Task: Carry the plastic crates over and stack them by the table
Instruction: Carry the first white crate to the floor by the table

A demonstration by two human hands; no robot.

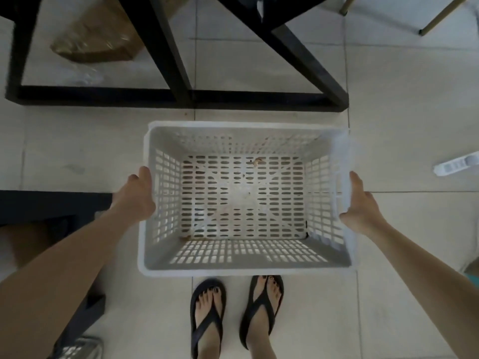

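Note:
A white slotted plastic crate [246, 272] fills the middle of the view, open side up, with nothing inside but a few bits of debris. My left hand [136, 195] grips its left rim. My right hand [361, 206] grips its right rim. Whether the crate rests on the tiled floor or hangs just above it cannot be told. It sits just in front of the black table frame [178, 97].
My feet in black flip-flops [207, 314] stand right behind the crate. A brown wrapped parcel [96, 40] lies under the table. A dark bench or shelf [51, 206] is at the left, a white object [456, 164] at the right edge, gold chair legs [440, 16] far right.

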